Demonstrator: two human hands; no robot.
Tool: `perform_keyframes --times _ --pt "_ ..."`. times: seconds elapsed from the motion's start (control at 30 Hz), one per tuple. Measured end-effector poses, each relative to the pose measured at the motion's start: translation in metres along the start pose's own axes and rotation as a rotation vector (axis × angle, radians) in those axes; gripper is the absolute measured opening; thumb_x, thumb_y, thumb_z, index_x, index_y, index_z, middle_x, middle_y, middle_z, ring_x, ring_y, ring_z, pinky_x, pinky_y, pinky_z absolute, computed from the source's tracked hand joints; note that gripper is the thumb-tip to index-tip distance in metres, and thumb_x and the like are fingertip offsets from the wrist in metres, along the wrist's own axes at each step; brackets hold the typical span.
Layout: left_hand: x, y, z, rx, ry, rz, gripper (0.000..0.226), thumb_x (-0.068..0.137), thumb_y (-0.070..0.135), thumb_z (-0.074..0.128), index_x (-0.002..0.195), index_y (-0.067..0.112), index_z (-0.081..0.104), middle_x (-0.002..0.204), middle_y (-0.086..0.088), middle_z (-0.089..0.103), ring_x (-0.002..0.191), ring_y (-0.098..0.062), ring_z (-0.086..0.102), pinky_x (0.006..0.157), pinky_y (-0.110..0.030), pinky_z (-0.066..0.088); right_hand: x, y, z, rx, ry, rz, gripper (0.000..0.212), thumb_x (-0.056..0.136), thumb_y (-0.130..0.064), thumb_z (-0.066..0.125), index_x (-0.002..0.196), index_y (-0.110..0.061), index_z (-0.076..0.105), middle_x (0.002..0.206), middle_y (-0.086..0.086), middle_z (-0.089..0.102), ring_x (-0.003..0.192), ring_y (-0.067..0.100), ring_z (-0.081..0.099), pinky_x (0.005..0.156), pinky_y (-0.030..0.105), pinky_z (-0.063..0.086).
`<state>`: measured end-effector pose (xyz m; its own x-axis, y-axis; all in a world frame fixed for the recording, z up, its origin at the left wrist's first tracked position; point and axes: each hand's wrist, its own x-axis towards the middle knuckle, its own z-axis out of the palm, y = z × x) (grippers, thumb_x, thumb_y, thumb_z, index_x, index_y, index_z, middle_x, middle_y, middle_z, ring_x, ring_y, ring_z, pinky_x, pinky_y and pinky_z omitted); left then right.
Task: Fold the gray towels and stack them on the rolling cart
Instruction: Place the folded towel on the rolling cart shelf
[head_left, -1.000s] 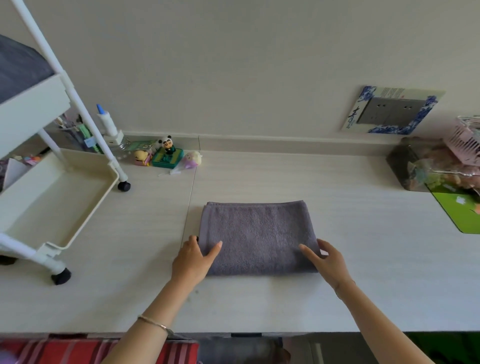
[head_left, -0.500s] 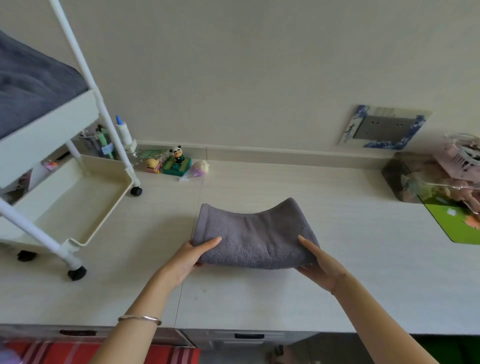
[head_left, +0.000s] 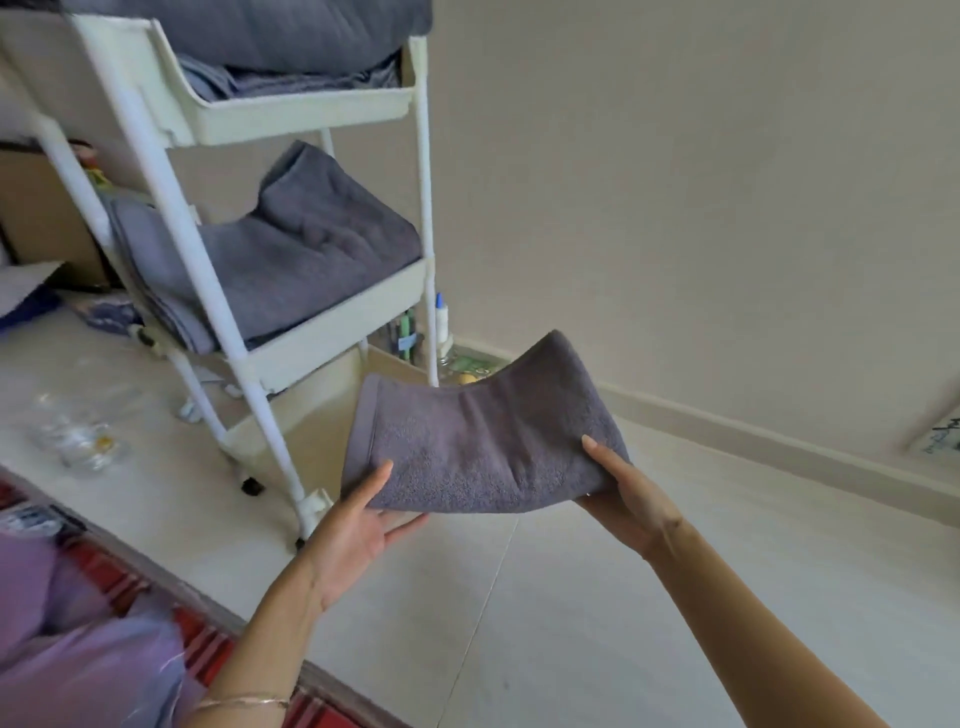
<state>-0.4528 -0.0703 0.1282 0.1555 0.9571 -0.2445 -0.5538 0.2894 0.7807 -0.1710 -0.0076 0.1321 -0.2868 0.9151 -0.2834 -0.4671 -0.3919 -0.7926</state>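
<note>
A plush, folded gray towel (head_left: 483, 447) sags between a person's left hand (head_left: 353, 530) and right hand (head_left: 623, 493), held above the table (head_left: 571, 597) beside the rolling cart (head_left: 311, 111). Each hand pinches one end, thumb on top and fingers beneath. Shelved towels (head_left: 311, 249) fill the cart's middle tray, and a top pile (head_left: 291, 31) sits in the upper one.

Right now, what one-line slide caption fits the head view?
Left hand and right hand hold a folded gray towel above the table, beside a white rolling cart already holding stacked towels.
</note>
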Motion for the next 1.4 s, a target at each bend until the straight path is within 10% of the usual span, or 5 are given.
perform_keyframes --times 0.33,0.6,0.93,1.1,1.4 --pt "0.018 0.012 -0.027 -0.034 0.254 0.290 0.084 0.067 0.043 0.082 0.140 0.026 0.043 0.134 -0.003 0.057 0.123 -0.022 0.055 0.090 -0.038 0.053 0.112 -0.006 0.057 -0.282 -0.338 0.138 0.076 0.054 -0.029 0.090 0.121 -0.013 0.057 0.116 0.008 0.067 0.108 0.022 0.064 0.079 0.027 0.055" --pt "0.052 0.009 -0.017 -0.086 0.483 0.589 0.049 0.086 0.015 0.054 0.135 0.019 0.050 0.131 -0.003 0.060 0.120 -0.020 0.057 0.092 -0.039 0.052 0.183 0.022 0.085 -0.458 -0.467 0.019 0.043 0.077 -0.009 0.073 0.118 -0.010 0.062 0.118 0.014 0.065 0.112 0.029 0.061 0.098 0.043 0.049" --pt "0.088 0.011 -0.022 -0.187 0.694 0.698 0.043 0.090 0.011 0.056 0.131 0.024 0.053 0.126 0.006 0.063 0.117 -0.011 0.058 0.103 -0.039 0.041 0.240 0.038 0.119 -0.574 -0.394 -0.189 0.023 0.084 -0.007 0.067 0.107 -0.003 0.064 0.097 0.009 0.068 0.089 0.015 0.065 0.072 0.017 0.053" --pt "0.096 -0.002 -0.035 -0.264 0.816 0.644 0.043 0.091 0.012 0.057 0.132 0.023 0.052 0.127 0.004 0.062 0.120 -0.014 0.056 0.106 -0.041 0.040 0.255 0.059 0.123 -0.655 -0.286 -0.181 0.012 0.085 -0.012 0.068 0.096 -0.016 0.065 0.091 0.000 0.068 0.096 0.022 0.062 0.085 0.040 0.053" --pt "0.121 -0.007 -0.042 -0.318 1.171 0.580 0.060 0.086 0.033 0.067 0.139 0.021 0.043 0.137 0.005 0.051 0.123 -0.014 0.050 0.108 -0.036 0.038 0.261 0.083 0.128 -0.822 -0.179 -0.442 0.021 0.087 -0.015 0.064 0.109 -0.014 0.064 0.098 0.002 0.067 0.091 0.017 0.060 0.086 0.029 0.048"
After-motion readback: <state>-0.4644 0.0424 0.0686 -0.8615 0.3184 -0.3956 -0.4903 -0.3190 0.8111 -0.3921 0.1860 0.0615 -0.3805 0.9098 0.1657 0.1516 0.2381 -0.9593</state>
